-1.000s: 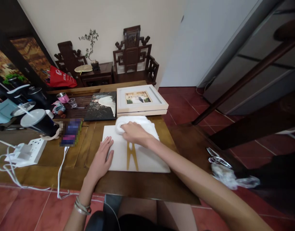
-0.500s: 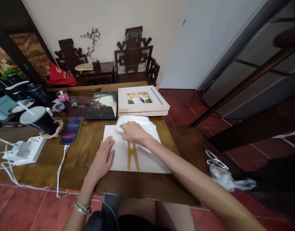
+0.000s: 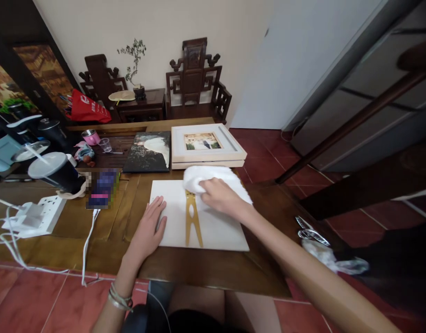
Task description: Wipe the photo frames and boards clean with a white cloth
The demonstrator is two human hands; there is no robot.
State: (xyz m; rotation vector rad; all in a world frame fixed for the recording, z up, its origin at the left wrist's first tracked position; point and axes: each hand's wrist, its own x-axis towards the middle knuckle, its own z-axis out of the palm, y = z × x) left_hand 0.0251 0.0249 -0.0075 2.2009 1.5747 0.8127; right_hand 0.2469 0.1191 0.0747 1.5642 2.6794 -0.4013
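A flat white board [image 3: 171,231] lies on the wooden table near its front edge. On it is a yellow, two-legged stand piece [image 3: 191,219], its upper end close to the cloth. My left hand [image 3: 149,226] rests flat on the board's left edge, fingers stretched out. My right hand [image 3: 219,196] grips a bunched white cloth [image 3: 216,175] over the board's upper right part. The cloth spreads past the board's right edge, and part of it is hidden under the hand.
Behind the board sit stacked pale picture frames [image 3: 207,162] and a dark photo panel [image 3: 148,152]. To the left are a phone [image 3: 102,188], a lidded cup [image 3: 55,171] and a power strip [image 3: 49,215] with cables. Scissors [image 3: 311,231] and a plastic bag [image 3: 324,256] lie at right.
My right hand has slid the white cloth to the right across the board, uncovering the top of the yellow piece. My left hand has stayed in place.
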